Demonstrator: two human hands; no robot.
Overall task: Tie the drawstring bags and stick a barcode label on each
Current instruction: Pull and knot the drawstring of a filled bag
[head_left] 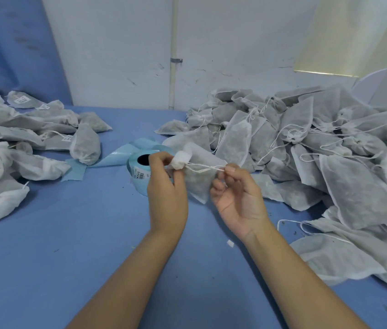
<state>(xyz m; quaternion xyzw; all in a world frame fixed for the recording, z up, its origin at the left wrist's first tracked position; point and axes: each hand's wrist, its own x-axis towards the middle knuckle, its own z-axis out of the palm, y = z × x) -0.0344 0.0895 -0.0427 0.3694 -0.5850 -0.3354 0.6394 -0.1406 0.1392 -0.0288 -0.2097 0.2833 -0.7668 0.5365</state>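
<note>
I see a blue-covered worktop (pixel 92 245). Labelled drawstring bags (pixel 21 143) are piled at left and a larger bag heap (pixel 318 143) at right. Between them lie a barcode label roll (pixel 140 172) trailing its backing strip (pixel 114 155), and a white scrap (pixel 230 243).

Bare left hand (pixel 167 186) and right hand (pixel 237 198), forearms likewise uncovered.

White pipe (pixel 173 43) runs down a scuffed wall (pixel 116 43) — blue cloth (pixel 69 233) below.

One head-worn wide-angle view, facing forward and down, close above the blue table (pixel 88 252), white wall (pixel 121 51) beyond
</note>
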